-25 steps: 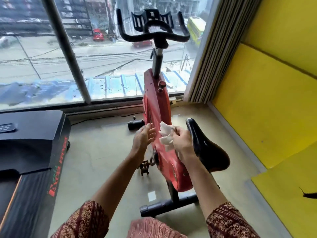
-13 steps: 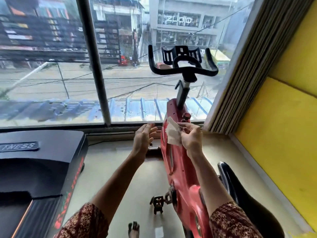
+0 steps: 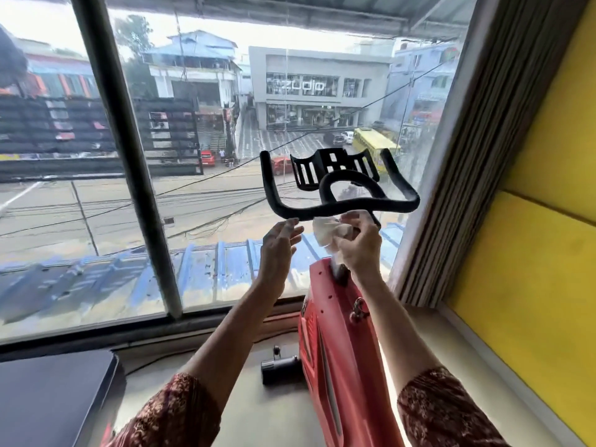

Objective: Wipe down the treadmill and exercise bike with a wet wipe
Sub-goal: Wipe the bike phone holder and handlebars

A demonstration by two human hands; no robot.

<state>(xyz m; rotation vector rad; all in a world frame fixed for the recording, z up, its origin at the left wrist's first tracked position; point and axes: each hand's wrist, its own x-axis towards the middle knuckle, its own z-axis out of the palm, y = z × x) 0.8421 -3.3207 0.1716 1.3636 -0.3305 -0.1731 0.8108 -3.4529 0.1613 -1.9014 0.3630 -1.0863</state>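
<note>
Gripping the soft, limp wet wipe (image 3: 325,232) bunched, right hand (image 3: 358,243) fingers sit just under the handlebar (image 3: 338,209); left hand (image 3: 279,246) fingers are straight, empty.

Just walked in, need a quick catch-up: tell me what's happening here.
A person is cleaning a red exercise bike by the window. The right hand pinches a crumpled wet wipe just below the black handlebar; the left hand is open beside it, holding nothing. The treadmill sits at lower left, untouched.

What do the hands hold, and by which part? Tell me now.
Right hand pinches the wet wipe by its bunched right side; left hand holds nothing.
</note>
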